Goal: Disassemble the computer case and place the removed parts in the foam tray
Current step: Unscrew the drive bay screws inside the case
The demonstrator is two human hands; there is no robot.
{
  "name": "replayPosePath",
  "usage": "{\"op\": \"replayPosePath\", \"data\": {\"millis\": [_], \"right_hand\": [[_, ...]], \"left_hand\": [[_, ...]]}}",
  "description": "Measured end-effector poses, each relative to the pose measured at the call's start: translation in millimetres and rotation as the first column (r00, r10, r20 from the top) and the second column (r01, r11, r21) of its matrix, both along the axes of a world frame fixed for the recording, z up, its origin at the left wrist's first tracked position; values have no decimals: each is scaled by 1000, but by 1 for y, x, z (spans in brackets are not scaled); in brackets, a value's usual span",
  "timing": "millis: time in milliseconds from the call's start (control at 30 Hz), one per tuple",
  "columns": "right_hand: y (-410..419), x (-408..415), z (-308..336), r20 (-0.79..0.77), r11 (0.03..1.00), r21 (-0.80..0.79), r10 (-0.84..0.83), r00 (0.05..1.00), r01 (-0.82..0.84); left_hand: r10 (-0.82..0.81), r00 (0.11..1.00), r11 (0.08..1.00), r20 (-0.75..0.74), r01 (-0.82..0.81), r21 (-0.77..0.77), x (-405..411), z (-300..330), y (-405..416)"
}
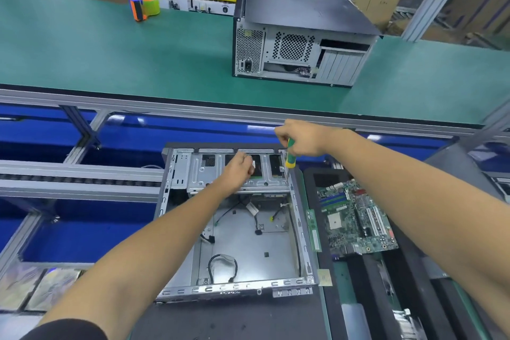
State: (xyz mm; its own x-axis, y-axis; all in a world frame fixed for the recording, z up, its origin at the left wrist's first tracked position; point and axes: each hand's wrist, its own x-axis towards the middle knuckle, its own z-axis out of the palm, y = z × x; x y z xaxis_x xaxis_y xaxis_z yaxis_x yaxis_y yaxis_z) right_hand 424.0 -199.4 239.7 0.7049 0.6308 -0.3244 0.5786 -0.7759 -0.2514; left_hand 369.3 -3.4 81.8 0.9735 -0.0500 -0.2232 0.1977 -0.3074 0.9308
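An open computer case (248,246) lies flat in front of me, its floor bare except for loose cables. A metal drive cage (204,171) spans its far end. My left hand (238,168) rests on the cage with fingers curled round a small white piece. My right hand (303,138) grips a green and yellow screwdriver (289,156) held upright, its tip down at the cage's right corner. To the right of the case, a black foam tray (328,301) carries a green motherboard (356,218) and a memory stick (314,229).
A second, closed computer case (300,36) stands on the green conveyor belt (110,58) beyond. An orange and green tape dispenser (143,5) sits far left on the belt. Aluminium rails and blue bins lie to the left; silver anti-static bags (41,290) are at lower left.
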Motion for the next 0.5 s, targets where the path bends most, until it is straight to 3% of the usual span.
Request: {"op": "replayPosePath", "data": {"millis": [100, 167, 233, 300, 400, 500], "right_hand": [[-2, 3, -4, -16, 1000, 17, -18, 1000, 18], [-3, 5, -6, -24, 1000, 23, -21, 999, 21], [-4, 6, -7, -27, 999, 28, -22, 999, 23], [-5, 8, -7, -27, 999, 33, -23, 999, 24], [-6, 11, -8, -34, 999, 42, -26, 999, 27], [-6, 11, -9, -24, 999, 50, -21, 999, 22]], "left_hand": [[30, 993, 956, -118, -63, -287, 5, 1, -18], [28, 991, 941, -128, -69, -332, 8, -1, -27], [-17, 997, 964, -78, -5, -266, 12, -2, -33], [-135, 991, 986, 14, 136, -97, 15, -4, -37], [-354, 925, 932, 140, 335, 141, 15, -8, -40], [-339, 924, 938, 178, 317, 137, 18, -11, -44]]}}
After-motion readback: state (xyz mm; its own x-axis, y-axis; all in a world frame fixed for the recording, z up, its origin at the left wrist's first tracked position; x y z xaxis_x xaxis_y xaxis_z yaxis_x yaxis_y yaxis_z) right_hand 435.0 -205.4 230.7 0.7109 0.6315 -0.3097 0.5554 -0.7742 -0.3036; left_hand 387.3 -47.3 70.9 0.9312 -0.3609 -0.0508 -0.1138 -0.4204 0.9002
